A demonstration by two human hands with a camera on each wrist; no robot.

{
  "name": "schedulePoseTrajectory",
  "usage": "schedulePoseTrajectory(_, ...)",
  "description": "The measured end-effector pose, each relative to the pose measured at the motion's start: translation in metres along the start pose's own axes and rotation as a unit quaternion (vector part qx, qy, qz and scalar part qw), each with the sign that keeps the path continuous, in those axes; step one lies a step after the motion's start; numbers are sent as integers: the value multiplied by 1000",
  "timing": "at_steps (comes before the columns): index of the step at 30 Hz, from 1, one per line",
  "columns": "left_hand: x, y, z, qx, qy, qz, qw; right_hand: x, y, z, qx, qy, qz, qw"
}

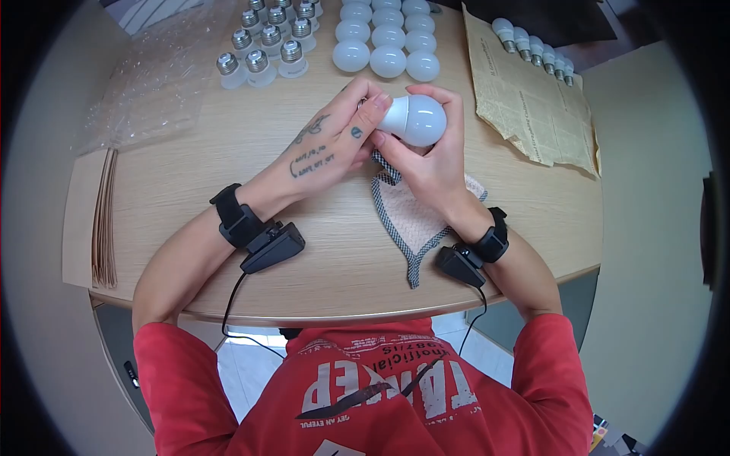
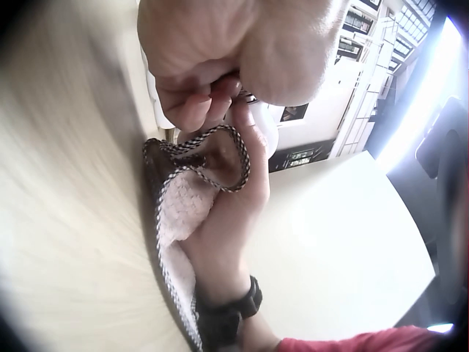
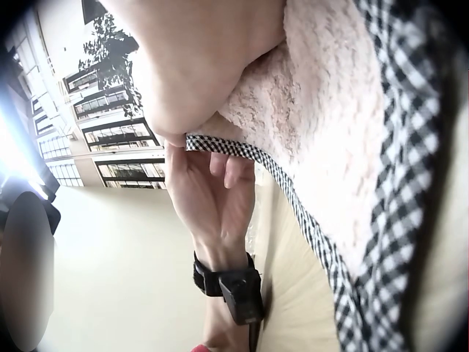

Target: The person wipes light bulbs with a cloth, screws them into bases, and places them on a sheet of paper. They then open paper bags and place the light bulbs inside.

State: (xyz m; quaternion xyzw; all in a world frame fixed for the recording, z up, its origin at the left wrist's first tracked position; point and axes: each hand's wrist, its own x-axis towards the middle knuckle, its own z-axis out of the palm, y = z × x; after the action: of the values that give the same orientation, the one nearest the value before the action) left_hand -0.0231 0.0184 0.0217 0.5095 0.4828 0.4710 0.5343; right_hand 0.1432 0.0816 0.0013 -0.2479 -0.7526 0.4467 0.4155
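A white, frosted bulb (image 1: 414, 118) lies on its side just above a pink cloth (image 1: 414, 216) with checked black-and-white edging, its round end to the right; the cloth lies flat on the tabletop (image 1: 190, 175).

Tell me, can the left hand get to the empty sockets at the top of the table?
Probably yes. The sockets stand just beyond the left hand, with bare table between. But that hand now grips the bulb with the right hand, so it must let go first.
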Motion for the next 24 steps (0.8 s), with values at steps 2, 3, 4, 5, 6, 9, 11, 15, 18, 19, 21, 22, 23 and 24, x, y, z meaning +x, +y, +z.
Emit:
schedulePoseTrajectory(2,-1,1,0,-3,0,0,1000,-2,-1,2,-7,8,-3,1000)
schedulePoseTrajectory(3,-2,2,-1,-6,1,-3,1000,-2,-1,3,-10,10,-3,1000)
schedulePoseTrajectory(4,-2,2,-1,-7,0,-5,1000,-2,-1,2,-11,7,2,1000)
schedulePoseTrajectory(5,-2,2,0,-9,1,-2,1000,-2,-1,1,-12,4,6,1000)
schedulePoseTrajectory(6,-3,0,1,-11,3,0,1000,-2,-1,0,-12,1,11,1000)
schedulePoseTrajectory(9,-4,0,0,-5,8,13,1000,-2,-1,-1,-17,-3,-2,1000)
schedulePoseTrajectory(11,-4,1,0,4,5,20,1000,-1,-1,-3,1,-14,-13,1000)
schedulePoseTrajectory(15,-4,2,0,17,6,23,1000,0,0,-5,19,-29,-20,999)
schedulePoseTrajectory(18,-4,2,-1,19,18,17,1000,0,-7,-2,-58,-22,1,998)
schedulePoseTrajectory(19,-3,2,-2,21,21,13,999,0,-4,-2,-51,-20,-9,998)
schedulePoseTrajectory(21,-2,-1,-3,13,20,16,1000,0,1,-1,-36,-17,-28,999)
schedulePoseTrajectory(22,-1,-3,-3,9,21,19,1000,1,0,-1,-29,-28,-13,999)
schedulePoseTrajectory(23,-2,-4,-3,2,25,17,1000,2,-2,-2,-22,-38,2,999)
schedulePoseTrajectory(24,-2,-7,-3,-4,26,16,1000,3,-2,-4,-16,-46,16,999)
